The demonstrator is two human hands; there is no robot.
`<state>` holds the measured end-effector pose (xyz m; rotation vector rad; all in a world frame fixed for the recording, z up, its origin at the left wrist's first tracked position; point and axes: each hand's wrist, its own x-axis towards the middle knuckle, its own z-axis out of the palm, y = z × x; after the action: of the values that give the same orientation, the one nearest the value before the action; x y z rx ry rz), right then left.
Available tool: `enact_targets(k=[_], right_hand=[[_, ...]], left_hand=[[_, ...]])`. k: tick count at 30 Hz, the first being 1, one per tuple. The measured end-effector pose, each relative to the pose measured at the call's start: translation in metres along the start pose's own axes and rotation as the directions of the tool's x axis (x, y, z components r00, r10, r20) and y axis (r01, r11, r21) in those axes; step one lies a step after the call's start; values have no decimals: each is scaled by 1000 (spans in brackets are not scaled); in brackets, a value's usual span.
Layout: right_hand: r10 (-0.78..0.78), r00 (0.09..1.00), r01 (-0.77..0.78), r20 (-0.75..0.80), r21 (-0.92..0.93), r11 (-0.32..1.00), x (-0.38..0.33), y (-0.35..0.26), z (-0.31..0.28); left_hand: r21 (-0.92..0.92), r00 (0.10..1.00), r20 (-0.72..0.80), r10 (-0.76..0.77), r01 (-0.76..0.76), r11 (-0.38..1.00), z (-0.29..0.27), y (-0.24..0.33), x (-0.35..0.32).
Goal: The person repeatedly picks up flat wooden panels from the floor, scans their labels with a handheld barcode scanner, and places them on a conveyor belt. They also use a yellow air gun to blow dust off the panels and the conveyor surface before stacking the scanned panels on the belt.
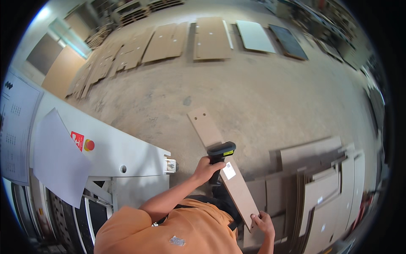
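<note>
Left hand (206,169) clenched on scanner (220,153); right hand (263,222) grips board (224,163) end.

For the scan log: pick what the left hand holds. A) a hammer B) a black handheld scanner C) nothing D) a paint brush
B: the left hand grips a black handheld scanner aimed at the white label on the long board, while the right hand holds the board's near end.

Scanner (221,151) sits over the board (223,164), machine (114,154) to its left, stacked panels (325,186) right, more boards (169,42) lying on the floor (253,93) beyond.
</note>
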<state>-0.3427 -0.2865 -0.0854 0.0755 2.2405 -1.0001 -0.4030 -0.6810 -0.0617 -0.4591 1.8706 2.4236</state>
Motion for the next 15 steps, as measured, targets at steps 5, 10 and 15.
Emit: enact_targets(k=[5, 10, 15], right_hand=[[-83, 980, 105, 181, -114, 988, 180, -102, -19], [-176, 901, 310, 396, -305, 900, 361, -281, 0], [-164, 730, 528, 664, -395, 752, 461, -481, 54]], left_hand=[[51, 963, -266, 38, -26, 998, -87, 39, 74], [-3, 818, -571, 66, -83, 997, -184, 94, 139], [-53, 569, -821, 40, -145, 988, -309, 142, 158]])
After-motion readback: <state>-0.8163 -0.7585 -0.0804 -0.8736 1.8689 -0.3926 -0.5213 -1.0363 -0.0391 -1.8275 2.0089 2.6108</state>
